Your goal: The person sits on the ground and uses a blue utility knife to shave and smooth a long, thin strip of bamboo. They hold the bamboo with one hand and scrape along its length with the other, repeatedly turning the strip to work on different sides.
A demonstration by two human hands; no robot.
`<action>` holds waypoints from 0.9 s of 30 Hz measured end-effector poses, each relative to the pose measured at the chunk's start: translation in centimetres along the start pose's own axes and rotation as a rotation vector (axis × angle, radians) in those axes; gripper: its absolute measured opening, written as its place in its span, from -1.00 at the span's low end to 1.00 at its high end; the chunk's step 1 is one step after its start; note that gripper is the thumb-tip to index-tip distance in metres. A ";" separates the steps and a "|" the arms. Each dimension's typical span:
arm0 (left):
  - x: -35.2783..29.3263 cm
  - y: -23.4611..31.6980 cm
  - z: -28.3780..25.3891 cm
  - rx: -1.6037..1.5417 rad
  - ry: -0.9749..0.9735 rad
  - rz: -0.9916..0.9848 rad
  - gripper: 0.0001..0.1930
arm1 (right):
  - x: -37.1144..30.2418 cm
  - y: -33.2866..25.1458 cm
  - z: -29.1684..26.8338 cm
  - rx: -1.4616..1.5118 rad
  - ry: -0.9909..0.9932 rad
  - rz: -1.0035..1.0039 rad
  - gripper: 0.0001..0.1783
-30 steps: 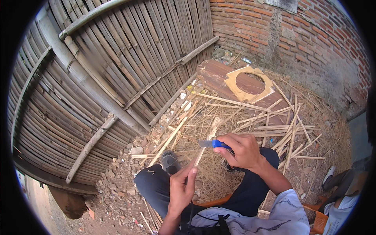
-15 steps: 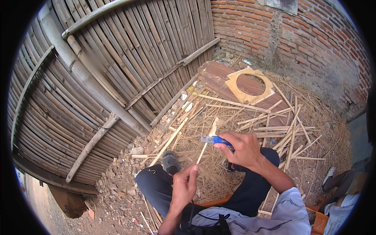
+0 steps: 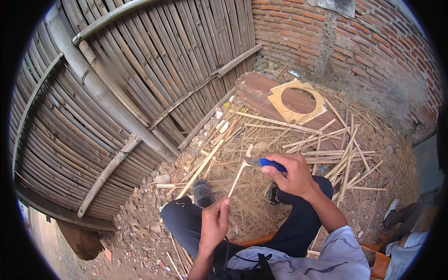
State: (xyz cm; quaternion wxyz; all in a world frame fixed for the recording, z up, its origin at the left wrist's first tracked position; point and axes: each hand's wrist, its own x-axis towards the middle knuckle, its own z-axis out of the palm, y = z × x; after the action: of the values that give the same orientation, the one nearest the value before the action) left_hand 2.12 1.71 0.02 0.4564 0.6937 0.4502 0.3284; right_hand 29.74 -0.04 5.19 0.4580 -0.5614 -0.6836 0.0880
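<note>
My left hand (image 3: pixel 215 221) pinches the lower end of a thin pale wooden strip (image 3: pixel 236 178), which slants up and away from me. In my right hand (image 3: pixel 295 173) is a blue-handled utility knife (image 3: pixel 272 164), its grey blade pointing left. The blade meets the strip near its upper end, where the wood looks split or shaved. Both hands hover above my crossed legs, and my fingers cover part of the knife handle.
Loose strips (image 3: pixel 345 158) and straw-like shavings (image 3: pixel 256 196) litter the ground ahead. Farther back, a cardboard piece with a round hole (image 3: pixel 275 97) lies on a brown board (image 3: pixel 254 88). A bamboo fence (image 3: pixel 140 70) stands left, a brick wall (image 3: pixel 294 37) behind. Another person's leg (image 3: pixel 399 212) shows at right.
The strip's upper end has shifted left and slightly lower. My right hand with the knife has moved a little right, and the blade now sits near the strip's upper end.
</note>
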 end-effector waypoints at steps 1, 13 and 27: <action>0.0 0.0 0.0 -0.029 -0.015 -0.011 -0.70 | 0.3 0.5 -0.2 -0.052 -0.011 -0.040 -0.66; -0.1 1.0 0.4 0.103 -0.004 0.074 -0.67 | 1.0 1.9 -0.6 -0.296 -0.133 -0.142 -0.62; -0.5 -1.0 -3.5 0.043 -0.075 -0.016 -0.70 | 2.2 8.3 -6.5 -0.257 0.276 0.395 -0.56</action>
State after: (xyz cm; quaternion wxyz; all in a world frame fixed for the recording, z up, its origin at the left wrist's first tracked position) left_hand -1.41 2.59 0.29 0.4605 0.7114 0.4454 0.2889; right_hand 40.29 2.22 4.74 0.4458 -0.7439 -0.4978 0.0108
